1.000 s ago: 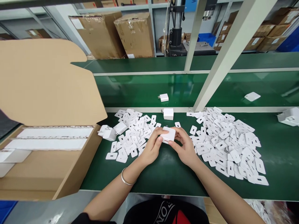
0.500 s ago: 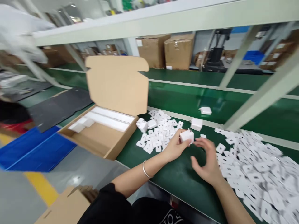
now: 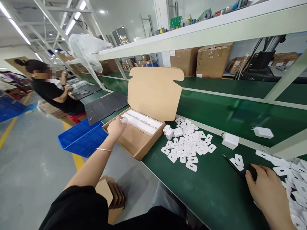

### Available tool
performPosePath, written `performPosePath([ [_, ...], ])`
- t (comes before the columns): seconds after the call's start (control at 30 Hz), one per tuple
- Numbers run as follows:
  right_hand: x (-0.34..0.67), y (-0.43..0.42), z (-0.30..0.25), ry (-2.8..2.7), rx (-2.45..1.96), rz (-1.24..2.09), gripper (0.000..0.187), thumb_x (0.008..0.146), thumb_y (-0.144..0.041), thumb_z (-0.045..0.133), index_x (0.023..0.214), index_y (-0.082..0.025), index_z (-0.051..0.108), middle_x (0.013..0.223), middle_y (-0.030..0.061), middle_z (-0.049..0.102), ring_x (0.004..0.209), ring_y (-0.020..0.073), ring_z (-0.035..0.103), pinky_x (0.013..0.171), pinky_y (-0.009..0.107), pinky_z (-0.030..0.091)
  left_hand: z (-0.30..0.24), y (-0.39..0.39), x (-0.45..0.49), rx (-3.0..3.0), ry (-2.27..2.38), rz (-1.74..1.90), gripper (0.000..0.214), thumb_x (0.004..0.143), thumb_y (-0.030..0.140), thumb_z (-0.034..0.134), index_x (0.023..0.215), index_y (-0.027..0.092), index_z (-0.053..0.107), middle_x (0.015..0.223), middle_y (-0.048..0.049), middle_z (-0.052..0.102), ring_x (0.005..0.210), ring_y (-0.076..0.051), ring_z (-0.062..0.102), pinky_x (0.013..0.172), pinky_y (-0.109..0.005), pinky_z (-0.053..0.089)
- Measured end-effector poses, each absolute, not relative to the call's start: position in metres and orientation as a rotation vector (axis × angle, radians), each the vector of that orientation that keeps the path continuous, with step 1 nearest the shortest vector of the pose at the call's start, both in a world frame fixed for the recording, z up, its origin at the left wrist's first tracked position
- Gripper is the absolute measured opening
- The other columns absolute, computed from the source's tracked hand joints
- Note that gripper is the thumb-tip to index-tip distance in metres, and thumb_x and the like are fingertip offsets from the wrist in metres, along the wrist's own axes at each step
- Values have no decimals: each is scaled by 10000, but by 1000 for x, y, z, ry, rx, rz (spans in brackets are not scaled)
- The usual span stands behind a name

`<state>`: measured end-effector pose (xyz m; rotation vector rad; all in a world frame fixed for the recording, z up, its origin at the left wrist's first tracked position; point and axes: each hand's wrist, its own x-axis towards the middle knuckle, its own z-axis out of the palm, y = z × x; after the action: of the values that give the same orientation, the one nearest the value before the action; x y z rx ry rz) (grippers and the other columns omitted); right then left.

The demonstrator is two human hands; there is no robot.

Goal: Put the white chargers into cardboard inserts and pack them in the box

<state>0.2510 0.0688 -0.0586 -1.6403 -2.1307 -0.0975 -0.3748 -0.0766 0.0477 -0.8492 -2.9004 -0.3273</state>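
Note:
My left hand (image 3: pixel 116 127) reaches out to the left into an open cardboard box (image 3: pixel 134 145) and is closed on a small white charger (image 3: pixel 124 120), right at the near end of a row of white chargers (image 3: pixel 143 122) packed along the box's back wall. My right hand (image 3: pixel 267 188) rests low on the green bench (image 3: pixel 211 195) at the lower right. Its thumb and fingers are bent around the end of a thin black pointed tool (image 3: pixel 231 163) that sticks out to the left.
Two piles of small white flat pieces lie on the bench, one (image 3: pixel 189 143) beside the box and one (image 3: pixel 292 182) by my right hand. Loose white chargers (image 3: pixel 230 141) (image 3: pixel 263 132) sit further back. Blue trays (image 3: pixel 82 139) are on the floor. Another person (image 3: pixel 51 91) sits at far left.
My head has turned left. My left hand has carried the white charger from in front of me over into the box. My right hand let go of it and dropped to the bench.

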Motion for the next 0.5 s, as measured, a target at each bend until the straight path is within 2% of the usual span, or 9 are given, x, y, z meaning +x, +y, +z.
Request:
performPosePath([
  [0.13, 252, 72, -56, -2125, -1669, -76, 531, 957, -475, 399, 1209, -136, 720, 1145, 256, 679, 1081, 465, 654, 891, 578, 556, 35, -94, -413, -709, -3003, -298, 488, 831, 183, 674, 1305, 99, 594, 1262, -274, 690, 1173, -432, 693, 922, -469, 556],
  [0.23, 254, 74, -53, -2112, -1719, -57, 536, 959, -513, 409, 1194, -150, 725, 1118, 264, 676, 1110, 478, 642, 924, 589, 547, 30, -101, -427, -595, -3027, -298, 467, 819, 172, 678, 1266, 73, 585, 1411, -340, 542, 1125, -437, 701, 897, -477, 551],
  [0.3, 254, 75, -51, -2110, -1741, -52, 541, 949, -538, 417, 1184, -162, 728, 1113, 268, 674, 1103, 490, 639, 923, 607, 543, 28, -101, -434, -560, -3037, -313, 448, 845, 178, 670, 1268, 72, 567, 1463, -346, 468, 1104, -423, 702, 895, -472, 546],
  [0.5, 252, 72, -40, -2112, -1845, -63, 622, 960, -564, 370, 1215, -120, 723, 1149, 305, 670, 1162, 511, 626, 961, 627, 518, 22, -95, -444, -467, -3060, -387, 634, 908, 201, 689, 1384, -54, 356, 1403, -340, 466, 1157, -381, 636, 866, -424, 537],
])
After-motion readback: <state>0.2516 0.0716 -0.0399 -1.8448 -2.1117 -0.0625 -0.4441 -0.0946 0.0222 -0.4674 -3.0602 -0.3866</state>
